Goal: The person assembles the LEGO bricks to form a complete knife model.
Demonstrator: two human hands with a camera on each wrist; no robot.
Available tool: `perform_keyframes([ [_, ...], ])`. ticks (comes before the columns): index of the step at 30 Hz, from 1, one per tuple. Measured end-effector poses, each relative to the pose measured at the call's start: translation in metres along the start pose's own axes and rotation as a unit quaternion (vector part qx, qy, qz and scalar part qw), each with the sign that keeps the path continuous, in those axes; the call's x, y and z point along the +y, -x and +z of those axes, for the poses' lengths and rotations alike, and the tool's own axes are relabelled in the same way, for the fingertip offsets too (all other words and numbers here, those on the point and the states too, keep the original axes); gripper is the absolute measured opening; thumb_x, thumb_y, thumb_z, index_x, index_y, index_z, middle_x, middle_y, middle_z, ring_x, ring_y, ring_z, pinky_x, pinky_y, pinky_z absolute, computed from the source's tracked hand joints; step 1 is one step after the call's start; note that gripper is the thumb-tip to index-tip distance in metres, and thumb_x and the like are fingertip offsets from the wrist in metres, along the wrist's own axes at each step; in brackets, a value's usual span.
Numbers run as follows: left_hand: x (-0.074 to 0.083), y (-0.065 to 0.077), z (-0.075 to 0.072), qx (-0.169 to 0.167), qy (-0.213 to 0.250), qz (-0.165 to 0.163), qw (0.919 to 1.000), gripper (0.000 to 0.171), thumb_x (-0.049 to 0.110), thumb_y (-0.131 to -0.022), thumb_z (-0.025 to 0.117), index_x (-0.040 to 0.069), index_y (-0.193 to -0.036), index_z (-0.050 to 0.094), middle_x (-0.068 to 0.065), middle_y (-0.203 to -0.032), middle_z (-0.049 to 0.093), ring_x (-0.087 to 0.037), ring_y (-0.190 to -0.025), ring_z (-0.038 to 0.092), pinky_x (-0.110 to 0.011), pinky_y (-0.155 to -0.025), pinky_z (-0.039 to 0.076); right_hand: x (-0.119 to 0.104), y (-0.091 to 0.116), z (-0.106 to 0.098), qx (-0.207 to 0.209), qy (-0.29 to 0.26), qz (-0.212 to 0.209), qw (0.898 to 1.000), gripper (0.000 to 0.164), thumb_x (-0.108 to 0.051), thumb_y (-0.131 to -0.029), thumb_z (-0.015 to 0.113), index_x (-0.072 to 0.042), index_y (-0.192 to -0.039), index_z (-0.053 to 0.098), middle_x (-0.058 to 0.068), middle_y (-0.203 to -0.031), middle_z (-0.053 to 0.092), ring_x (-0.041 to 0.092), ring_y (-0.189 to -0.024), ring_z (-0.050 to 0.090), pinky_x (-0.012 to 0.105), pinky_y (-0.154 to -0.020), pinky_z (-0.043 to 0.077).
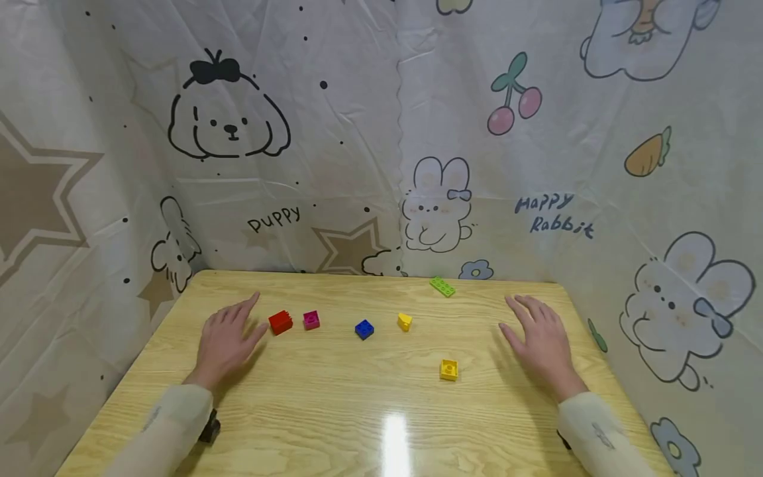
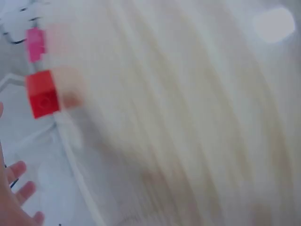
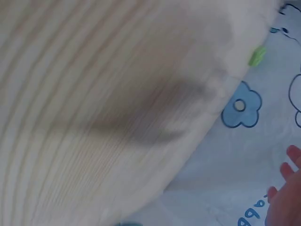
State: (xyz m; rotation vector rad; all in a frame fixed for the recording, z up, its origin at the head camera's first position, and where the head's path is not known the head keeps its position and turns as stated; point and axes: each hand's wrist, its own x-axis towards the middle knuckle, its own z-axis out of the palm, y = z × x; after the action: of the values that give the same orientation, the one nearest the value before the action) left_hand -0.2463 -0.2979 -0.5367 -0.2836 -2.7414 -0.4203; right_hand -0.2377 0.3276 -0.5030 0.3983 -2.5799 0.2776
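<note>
Red plastic toy brick (image 1: 281,322) lies, in the head view, between two and three o'clock from the left hand (image 1: 225,344), just beside its thumb; the right hand (image 1: 541,344) has a lime-green studded plastic brick (image 1: 442,286) at ten o'clock and a square yellow plastic brick (image 1: 449,370) between eight and nine. Both hands have relaxed, spread fingers, holding nothing. Left wrist view: red brick at nine o'clock. Right wrist view: lime-green brick at two.

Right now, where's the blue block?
In the head view, the blue block lies on the table, a little left of the picture's middle, between the pink block on its left and the smaller yellow piece on its right.
</note>
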Motion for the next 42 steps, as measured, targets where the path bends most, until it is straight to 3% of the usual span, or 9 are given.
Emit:
perform_keyframes([
  [3,0.01,-0.003,-0.002,-0.024,0.096,-0.06,0.9932,0.071,0.047,-0.105,0.056,0.018,-0.164,0.028,-0.023,-0.155,0.044,-0.051,-0.137,0.039,-0.072,-0.108,0.029,-0.011,-0.007,0.001,-0.007,-0.056,0.051,0.997,0.058,-0.029,-0.099,0.069,-0.009,-0.15,0.051,0.022,-0.145,0.053,0.046,-0.135,0.045,0.067,-0.111,0.033],
  [6,0.015,-0.006,-0.003,-0.045,0.176,-0.102,0.9779,0.075,0.047,-0.106,0.055,0.015,-0.166,0.023,-0.024,-0.158,0.039,-0.05,-0.139,0.035,-0.071,-0.109,0.03,-0.018,-0.015,0.005,-0.019,-0.095,0.089,0.991,0.058,-0.033,-0.102,0.065,-0.01,-0.153,0.048,0.023,-0.144,0.052,0.046,-0.133,0.046,0.069,-0.109,0.035],
  [9,0.018,-0.01,-0.001,-0.057,0.251,-0.137,0.9565,0.08,0.043,-0.106,0.059,0.011,-0.166,0.017,-0.025,-0.159,0.036,-0.048,-0.141,0.034,-0.069,-0.111,0.032,-0.02,-0.025,0.012,-0.033,-0.123,0.113,0.985,0.059,-0.036,-0.104,0.062,-0.01,-0.155,0.046,0.024,-0.143,0.051,0.046,-0.131,0.047,0.068,-0.107,0.039],
  [15,0.022,-0.018,0.01,-0.08,0.386,-0.197,0.8976,0.088,0.031,-0.104,0.065,0.009,-0.166,0.007,-0.025,-0.163,0.026,-0.047,-0.149,0.028,-0.064,-0.121,0.03,-0.021,-0.048,0.033,-0.057,-0.177,0.141,0.972,0.061,-0.036,-0.105,0.061,-0.006,-0.156,0.043,0.025,-0.143,0.05,0.045,-0.129,0.05,0.066,-0.103,0.045],
  [19,0.025,-0.022,0.018,-0.094,0.422,-0.216,0.8753,0.092,0.026,-0.103,0.067,0.008,-0.166,0.003,-0.025,-0.166,0.021,-0.047,-0.153,0.023,-0.062,-0.124,0.025,-0.02,-0.061,0.05,-0.068,-0.211,0.158,0.962,0.061,-0.032,-0.106,0.06,-0.003,-0.156,0.041,0.025,-0.145,0.048,0.045,-0.132,0.049,0.064,-0.107,0.043],
  [26,0.027,-0.022,0.027,-0.092,0.432,-0.241,0.8644,0.095,0.019,-0.099,0.072,0.007,-0.166,0.005,-0.024,-0.166,0.023,-0.044,-0.153,0.024,-0.059,-0.126,0.022,-0.021,-0.077,0.075,-0.099,-0.271,0.188,0.939,0.063,-0.031,-0.106,0.059,-0.004,-0.159,0.036,0.024,-0.149,0.045,0.044,-0.135,0.046,0.062,-0.112,0.041],
  [33,0.026,-0.021,0.034,-0.08,0.439,-0.248,0.8597,0.09,0.012,-0.099,0.072,0.005,-0.165,0.011,-0.023,-0.162,0.031,-0.041,-0.151,0.029,-0.056,-0.126,0.025,-0.024,-0.088,0.091,-0.122,-0.29,0.197,0.928,0.064,-0.03,-0.106,0.059,-0.002,-0.159,0.034,0.026,-0.151,0.043,0.046,-0.136,0.046,0.062,-0.113,0.04],
  [37,0.026,-0.02,0.036,-0.066,0.435,-0.25,0.8623,0.086,0.01,-0.098,0.072,0.004,-0.163,0.016,-0.023,-0.159,0.035,-0.039,-0.148,0.034,-0.055,-0.125,0.027,-0.024,-0.095,0.102,-0.143,-0.292,0.199,0.925,0.064,-0.028,-0.107,0.058,-0.001,-0.16,0.032,0.027,-0.153,0.041,0.047,-0.137,0.046,0.061,-0.115,0.041],
  [42,0.026,-0.019,0.04,-0.054,0.416,-0.242,0.8751,0.078,0.008,-0.098,0.07,0.001,-0.161,0.023,-0.024,-0.155,0.041,-0.04,-0.143,0.039,-0.055,-0.124,0.029,-0.026,-0.099,0.113,-0.145,-0.297,0.209,0.92,0.064,-0.025,-0.106,0.06,0.001,-0.158,0.034,0.029,-0.149,0.043,0.048,-0.136,0.048,0.06,-0.116,0.04],
])
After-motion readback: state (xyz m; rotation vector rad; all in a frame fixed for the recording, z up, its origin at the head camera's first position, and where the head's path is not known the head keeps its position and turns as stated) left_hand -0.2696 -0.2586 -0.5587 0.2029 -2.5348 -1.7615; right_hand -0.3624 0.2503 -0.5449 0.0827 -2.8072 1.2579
